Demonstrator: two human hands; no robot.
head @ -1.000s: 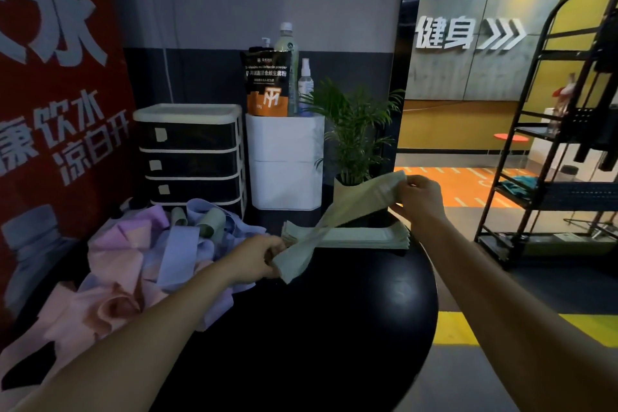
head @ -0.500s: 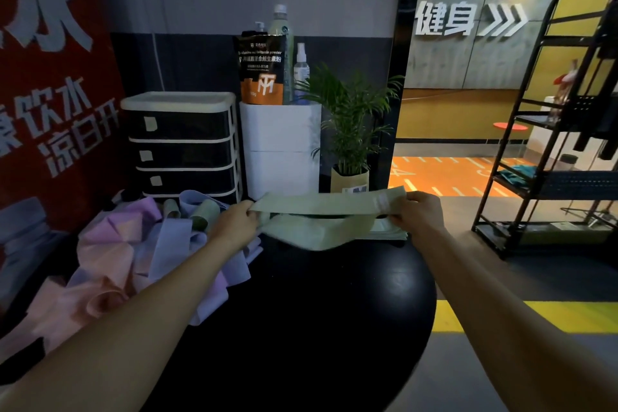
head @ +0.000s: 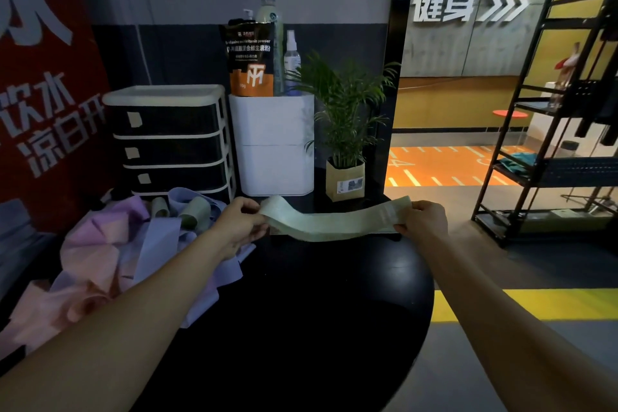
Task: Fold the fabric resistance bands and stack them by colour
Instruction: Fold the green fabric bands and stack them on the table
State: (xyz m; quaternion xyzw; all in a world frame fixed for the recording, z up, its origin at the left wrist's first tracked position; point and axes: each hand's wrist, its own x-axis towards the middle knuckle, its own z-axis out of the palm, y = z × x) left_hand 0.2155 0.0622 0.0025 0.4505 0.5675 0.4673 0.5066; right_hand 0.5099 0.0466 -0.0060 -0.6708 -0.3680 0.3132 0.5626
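Near: black table. Above its far edge, green band stretched flat between left hand and right hand, each pinching one end. Left: unsorted heap of bands. Risk: slack middle sagging, spoiling the fold.

Two bare forearms enter from the lower corners of the frame, one from the lower left, one from the lower right. No sleeve covers either as far as the frame edge. The left hand and the right hand, near the middle of the frame, wear no gloves. The dim light hides any finer detail on the fingers.
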